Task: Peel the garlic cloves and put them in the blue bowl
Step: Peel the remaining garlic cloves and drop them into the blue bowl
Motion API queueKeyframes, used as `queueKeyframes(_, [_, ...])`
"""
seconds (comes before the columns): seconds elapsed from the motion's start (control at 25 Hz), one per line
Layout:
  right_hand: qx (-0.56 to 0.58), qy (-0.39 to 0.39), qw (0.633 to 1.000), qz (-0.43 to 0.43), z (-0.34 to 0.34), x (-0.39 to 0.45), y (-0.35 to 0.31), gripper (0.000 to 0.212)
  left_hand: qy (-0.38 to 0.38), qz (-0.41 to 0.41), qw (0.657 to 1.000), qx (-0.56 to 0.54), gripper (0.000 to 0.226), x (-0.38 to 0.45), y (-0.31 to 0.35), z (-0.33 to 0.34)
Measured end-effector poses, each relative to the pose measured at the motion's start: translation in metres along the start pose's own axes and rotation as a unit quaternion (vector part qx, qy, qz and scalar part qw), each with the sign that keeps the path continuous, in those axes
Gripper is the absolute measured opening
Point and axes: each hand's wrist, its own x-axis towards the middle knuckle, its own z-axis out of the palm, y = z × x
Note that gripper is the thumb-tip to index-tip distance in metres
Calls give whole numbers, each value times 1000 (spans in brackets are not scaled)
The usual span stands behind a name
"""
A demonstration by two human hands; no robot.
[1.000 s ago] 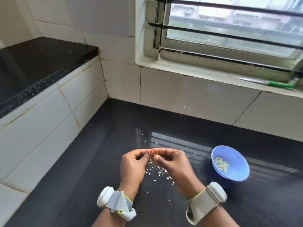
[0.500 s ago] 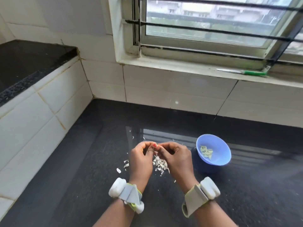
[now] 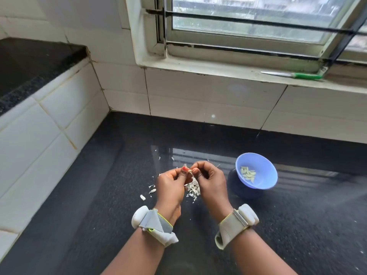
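Pale garlic clove [image 3: 190, 171] mostly hidden | pinched: left hand [image 3: 170, 185], right hand [image 3: 211, 180]

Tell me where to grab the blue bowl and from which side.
Pinch the blue bowl at its far-right rim, coming from the right. It looks tipped toward the hands, peeled cloves low inside; the left hand and right hand crowd its other side.
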Motion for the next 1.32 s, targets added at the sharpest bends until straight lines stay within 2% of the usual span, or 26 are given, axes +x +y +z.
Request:
queueKeyframes(0.2, [219, -36, 970, 101, 9, -6, 5, 13, -20, 6, 1000, -4, 22, 0, 0, 2])
queueKeyframes(0.32, [272, -42, 953, 130, 9, -6, 0, 10, -17, 17, 999, 25, 21, 1, -8, 3])
queueKeyframes(0.44, [209, -10, 972, 110, 2, -3, -1, 6, -21, 41, 997, 61, 15, 2, -12, -3])
queueKeyframes(0.52, [79, 21, 994, 67, -4, 0, 1, 13, -32, 56, 997, 50, 13, 2, -10, -4])
queueKeyframes(0.6, [-49, 33, 998, 22, -10, 2, 3, 19, -40, 52, 997, 36, 10, 1, -7, -3])
queueKeyframes(0.68, [-90, 36, 995, 0, -11, 1, 1, 24, -40, 45, 997, 46, 11, 2, -5, -2])
queueKeyframes(0.96, [-119, 14, 992, -42, -11, 2, 8, 27, -64, -2, 995, 76, 25, 5, -6, -2])
queueKeyframes(1.16, [-48, -58, 996, -48, -16, 8, 10, 23, -120, -95, 988, 17, 23, 2, 4, -3])
queueKeyframes(1.32, [14, -69, 997, -12, -14, 9, 9, 22, -108, -100, 989, -3, 27, -3, 8, 1])
